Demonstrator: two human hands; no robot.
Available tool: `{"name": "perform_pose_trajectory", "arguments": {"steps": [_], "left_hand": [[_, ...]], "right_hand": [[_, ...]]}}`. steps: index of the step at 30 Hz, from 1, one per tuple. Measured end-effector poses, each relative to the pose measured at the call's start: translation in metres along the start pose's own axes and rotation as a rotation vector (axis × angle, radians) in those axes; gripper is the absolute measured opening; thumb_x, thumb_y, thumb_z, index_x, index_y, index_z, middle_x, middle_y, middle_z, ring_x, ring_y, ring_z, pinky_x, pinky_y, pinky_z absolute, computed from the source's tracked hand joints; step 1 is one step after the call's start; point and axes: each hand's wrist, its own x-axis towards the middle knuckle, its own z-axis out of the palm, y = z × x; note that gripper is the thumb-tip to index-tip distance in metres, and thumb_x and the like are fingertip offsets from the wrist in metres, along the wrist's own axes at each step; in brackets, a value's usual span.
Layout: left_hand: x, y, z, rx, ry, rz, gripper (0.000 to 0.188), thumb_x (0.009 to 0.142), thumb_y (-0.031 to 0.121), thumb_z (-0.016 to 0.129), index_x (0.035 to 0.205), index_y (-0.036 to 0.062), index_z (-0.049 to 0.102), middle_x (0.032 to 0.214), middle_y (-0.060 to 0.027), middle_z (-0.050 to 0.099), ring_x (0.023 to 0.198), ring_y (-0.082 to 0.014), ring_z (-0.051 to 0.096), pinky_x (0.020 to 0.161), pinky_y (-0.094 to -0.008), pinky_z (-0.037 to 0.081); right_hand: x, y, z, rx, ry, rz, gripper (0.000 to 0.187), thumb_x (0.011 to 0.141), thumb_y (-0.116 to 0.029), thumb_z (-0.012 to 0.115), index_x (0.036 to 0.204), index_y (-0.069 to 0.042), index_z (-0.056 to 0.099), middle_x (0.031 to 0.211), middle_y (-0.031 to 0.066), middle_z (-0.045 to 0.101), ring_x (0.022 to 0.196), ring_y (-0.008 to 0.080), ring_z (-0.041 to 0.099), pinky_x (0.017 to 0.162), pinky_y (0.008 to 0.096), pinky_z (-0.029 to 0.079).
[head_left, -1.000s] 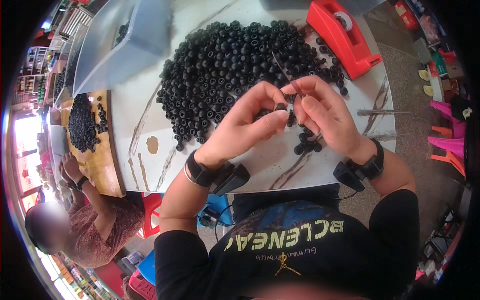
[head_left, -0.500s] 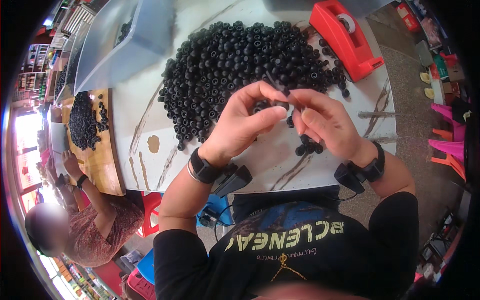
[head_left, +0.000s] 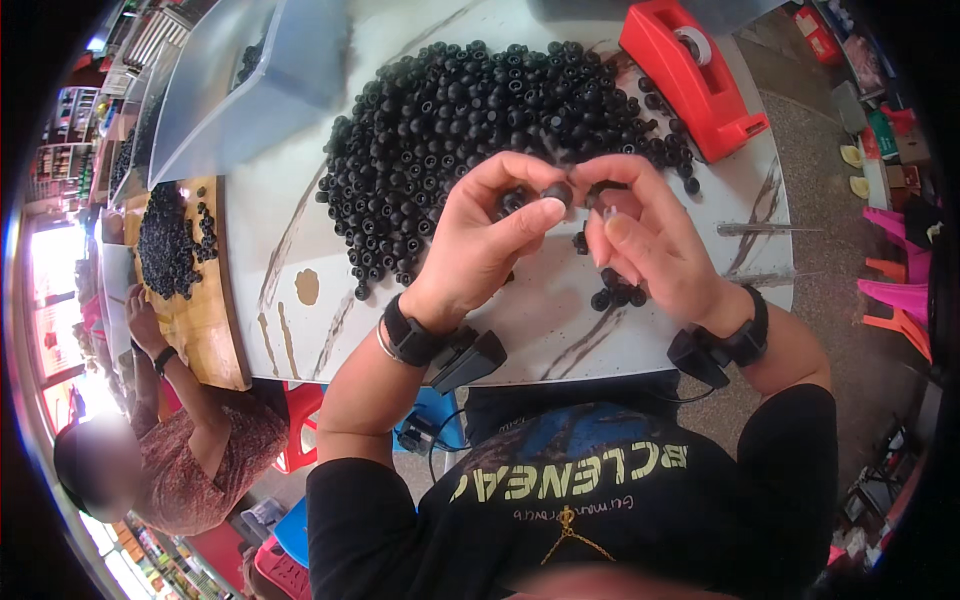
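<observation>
Hands are meeting above the desk (head_left: 560, 310): the left hand (head_left: 490, 240) is pinching a small black bead (head_left: 556, 192) at its fingertips, while the right hand (head_left: 645, 235), just beside it, is pinching another black piece (head_left: 603, 188). Bead pile (head_left: 480, 120) is lying just beyond both.

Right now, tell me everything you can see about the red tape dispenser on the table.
The red tape dispenser is a heavy desk type that looks like glossy plastic, with a long sloping body. A roll of tape sits in its raised rear part, and the low front end points toward the table's right edge. It rests flat on the white marbled top at the far right, beside the pile of black beads; a few beads lie against its side. Neither hand touches it.
</observation>
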Motion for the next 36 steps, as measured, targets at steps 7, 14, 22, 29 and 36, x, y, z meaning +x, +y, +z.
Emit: {"name": "perform_pose_trajectory", "arguments": {"steps": [7,14,22,29,36], "left_hand": [[-0.001,-0.008,-0.002,-0.086,0.004,0.024,0.017,0.077,0.005,0.063,0.091,0.0074,0.052,0.079,0.0023,0.053,0.062,-0.0021,0.043,0.049,-0.0145,0.034],[0.002,-0.014,-0.003,-0.035,-0.003,0.150,0.018,0.075,0.002,0.064,0.086,0.0081,0.051,0.088,-0.0027,0.058,0.077,-0.0080,0.053,0.069,-0.0204,0.042],[0.003,-0.015,-0.005,-0.060,-0.023,0.153,0.018,0.074,-0.001,0.064,0.083,0.0068,0.050,0.087,-0.0039,0.059,0.082,-0.0111,0.056,0.077,-0.0249,0.044],[0.003,-0.013,-0.006,0.028,-0.036,0.186,0.016,0.074,0.002,0.065,0.081,0.0056,0.051,0.083,-0.0034,0.060,0.080,-0.0102,0.055,0.075,-0.0242,0.044],[0.002,-0.014,-0.004,0.003,-0.007,0.129,0.014,0.074,0.003,0.066,0.081,0.0052,0.054,0.084,-0.0015,0.058,0.077,-0.0078,0.053,0.073,-0.0214,0.043]], "right_hand": [[0.001,-0.005,0.004,-0.044,0.043,0.100,0.028,0.089,-0.016,0.044,0.115,-0.004,0.038,0.072,-0.0014,0.048,0.063,0.0025,0.044,0.056,0.0171,0.036],[-0.001,0.000,0.005,-0.140,0.042,0.033,0.030,0.087,-0.012,0.048,0.114,-0.003,0.038,0.078,0.0003,0.050,0.067,0.0038,0.047,0.060,0.0186,0.039],[-0.002,0.002,0.004,-0.105,0.021,0.014,0.028,0.088,-0.012,0.050,0.112,-0.003,0.039,0.083,0.0015,0.050,0.069,0.0042,0.047,0.062,0.0188,0.040],[-0.001,0.006,0.003,-0.051,0.010,-0.018,0.026,0.088,-0.014,0.050,0.111,-0.004,0.041,0.085,-0.0008,0.049,0.068,0.0036,0.043,0.062,0.0182,0.039],[-0.001,0.008,0.001,-0.014,0.016,0.017,0.025,0.090,-0.017,0.047,0.110,-0.005,0.041,0.076,-0.0021,0.046,0.064,0.0024,0.040,0.058,0.0167,0.035]]}}
